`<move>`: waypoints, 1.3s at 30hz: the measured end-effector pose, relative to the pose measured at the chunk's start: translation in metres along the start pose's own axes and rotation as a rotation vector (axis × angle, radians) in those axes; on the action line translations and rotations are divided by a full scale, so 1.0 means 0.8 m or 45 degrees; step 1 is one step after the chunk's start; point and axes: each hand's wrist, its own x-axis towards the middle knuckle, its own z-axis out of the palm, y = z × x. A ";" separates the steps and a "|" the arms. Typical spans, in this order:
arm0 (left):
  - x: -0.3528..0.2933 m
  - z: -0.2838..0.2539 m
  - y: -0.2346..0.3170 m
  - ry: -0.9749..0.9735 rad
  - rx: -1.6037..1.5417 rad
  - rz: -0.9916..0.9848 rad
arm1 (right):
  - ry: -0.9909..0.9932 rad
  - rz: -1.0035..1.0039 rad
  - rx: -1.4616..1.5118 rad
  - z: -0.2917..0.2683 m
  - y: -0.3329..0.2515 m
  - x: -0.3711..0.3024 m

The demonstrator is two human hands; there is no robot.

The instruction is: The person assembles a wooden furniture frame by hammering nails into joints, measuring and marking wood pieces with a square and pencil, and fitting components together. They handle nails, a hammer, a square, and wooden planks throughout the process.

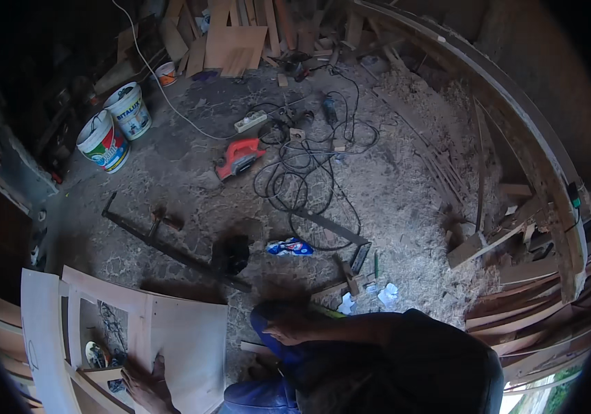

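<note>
- Left hand (147,388): lies on the pale wooden frame (139,328), thumb set apart from the fingers; whether it pinches the wood cannot be told.
- The wooden frame: at lower left, beside the person's knee (261,319), with an opening next to a flat panel (188,345).
- Right hand (287,332): rests at the knee, which is clad in blue; the state of its grip is too dark to tell.
- Floor (184,165) beyond the frame: a long dark bar (171,252) lies slantwise, a blue-and-white packet (290,247) to its right.
- Farther off: a red power planer (239,157) lies near a pale power strip (249,122).
- Upper left: two white buckets (128,110) stand side by side.
</note>
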 end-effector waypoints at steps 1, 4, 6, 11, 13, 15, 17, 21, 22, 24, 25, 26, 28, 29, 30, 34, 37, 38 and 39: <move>0.001 0.017 -0.009 0.149 -0.007 0.095 | 0.055 -0.009 -0.009 0.024 0.007 -0.015; 0.012 0.044 -0.025 0.191 -0.062 0.195 | 0.281 -0.028 -0.017 0.070 0.022 -0.052; 0.004 0.007 0.004 0.089 -0.041 0.208 | 0.256 0.057 0.027 0.073 0.015 -0.061; 0.000 0.023 -0.030 0.315 0.001 0.227 | 0.114 0.151 0.117 -0.037 -0.031 -0.084; -0.008 -0.007 -0.004 0.141 -0.053 0.164 | 0.186 0.171 0.189 -0.055 -0.034 -0.103; -0.007 -0.007 -0.006 0.241 0.004 0.241 | 0.244 0.161 0.210 -0.084 -0.040 -0.117; -0.001 0.007 -0.014 0.288 0.085 0.272 | 0.300 0.130 0.204 -0.085 -0.039 -0.123; -0.005 0.003 -0.007 0.164 -0.004 0.256 | 0.335 0.177 0.196 -0.078 -0.022 -0.132; -0.003 0.011 -0.013 0.254 0.052 0.299 | 0.314 0.218 0.223 -0.077 -0.021 -0.133; 0.003 0.032 -0.033 0.453 0.146 0.339 | 0.366 0.221 0.200 -0.074 -0.018 -0.133; 0.008 0.036 -0.038 0.459 0.163 0.352 | 0.442 0.197 0.158 -0.068 -0.020 -0.137; 0.011 0.039 -0.040 0.464 0.173 0.356 | 0.512 0.166 0.109 -0.068 -0.018 -0.140; 0.016 0.045 -0.044 0.451 0.196 0.354 | 0.631 0.166 0.083 -0.067 -0.009 -0.144; 0.018 0.043 -0.044 0.429 0.220 0.352 | 0.686 0.166 0.084 -0.066 -0.007 -0.146; 0.019 0.043 -0.043 0.406 0.242 0.349 | 0.602 0.210 0.181 -0.067 0.001 -0.147; 0.015 0.039 -0.031 0.463 0.162 0.394 | 0.512 0.425 0.474 -0.087 0.029 -0.158; 0.022 0.036 -0.032 0.382 0.179 0.394 | 0.743 0.449 0.392 -0.081 0.081 -0.186; 0.024 0.042 -0.044 0.397 0.192 0.435 | 0.754 0.487 0.393 -0.084 0.106 -0.202; 0.018 0.034 -0.048 0.280 0.134 0.370 | 0.653 0.614 0.290 -0.102 0.118 -0.217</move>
